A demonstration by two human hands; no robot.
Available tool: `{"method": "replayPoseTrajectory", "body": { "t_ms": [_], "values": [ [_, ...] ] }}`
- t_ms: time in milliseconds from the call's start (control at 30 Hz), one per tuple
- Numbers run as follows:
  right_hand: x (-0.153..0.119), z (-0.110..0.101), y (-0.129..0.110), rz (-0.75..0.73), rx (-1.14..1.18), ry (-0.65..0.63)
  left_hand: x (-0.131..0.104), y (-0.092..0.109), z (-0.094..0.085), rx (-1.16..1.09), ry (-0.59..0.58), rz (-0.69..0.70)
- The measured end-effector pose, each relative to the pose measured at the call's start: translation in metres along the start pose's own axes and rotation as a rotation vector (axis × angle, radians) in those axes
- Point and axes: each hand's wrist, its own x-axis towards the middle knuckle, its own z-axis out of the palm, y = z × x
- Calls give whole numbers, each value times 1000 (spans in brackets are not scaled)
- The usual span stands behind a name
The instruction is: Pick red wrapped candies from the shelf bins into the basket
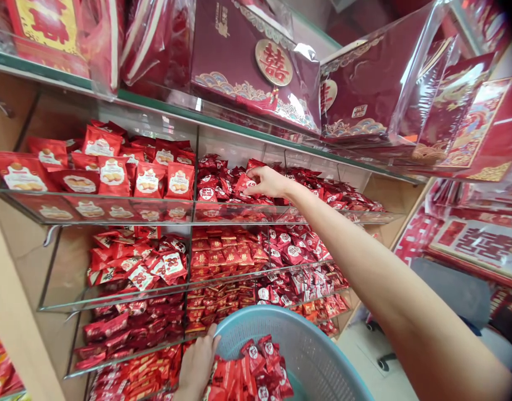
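My right hand [267,182] reaches into the upper shelf bin, its fingers pinched on a small red candy packet [244,184]. More red packets [216,181] with round white labels lie around it behind the clear front edge. Lower down, my left hand [198,356] grips the rim of a blue plastic basket [322,340]. The fingers curl over the rim at its left side. Inside the basket lies a heap of red packets [256,370], some with white round labels.
Red cookie packets [113,172] fill the left upper bin. More candy bins [226,256] sit below, with glass fronts. Above, a glass shelf [155,106] holds dark red gift bags [247,72] in plastic. At right stand a grey chair [452,289] and red goods [485,239].
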Motion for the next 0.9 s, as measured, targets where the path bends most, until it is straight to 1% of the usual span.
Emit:
{"method": "replayPoseTrajectory", "body": {
  "t_ms": [100,167,200,267,333,367,433,467,500,533,600,667,700,767,833,900],
  "values": [
    [-3,2,-2,-62,-27,14,-1,1,-2,-27,-4,2],
    [-5,2,-3,-117,-74,65,-1,1,-3,-33,-7,3],
    [-7,2,-5,-141,-99,115,-1,2,-4,-29,-6,4],
    [-16,-3,-12,-175,-118,263,0,2,-5,-22,-1,12],
    [-37,-10,-24,-180,-67,420,1,2,-5,-26,3,19],
    [-51,-12,-32,-173,-20,481,1,3,-5,-25,4,19],
    [-88,-7,-48,-136,92,546,2,2,-4,-12,7,13],
    [-110,2,-55,-104,150,549,2,2,-3,-2,5,10],
    [-133,15,-60,-65,214,523,2,3,-3,6,2,8],
    [-157,34,-62,-19,290,470,3,3,-3,11,-3,10],
    [-202,83,-57,92,459,248,2,3,-4,12,-19,4],
    [-241,141,-40,278,672,119,2,4,-6,12,-24,1],
    [-257,168,-29,377,786,98,1,5,-6,15,-20,3],
    [-283,214,-5,526,893,90,1,6,-8,27,-2,14],
    [-301,244,15,662,923,66,1,6,-9,37,10,19],
    [-312,260,28,762,881,17,0,7,-10,40,8,14]
  ]
}}
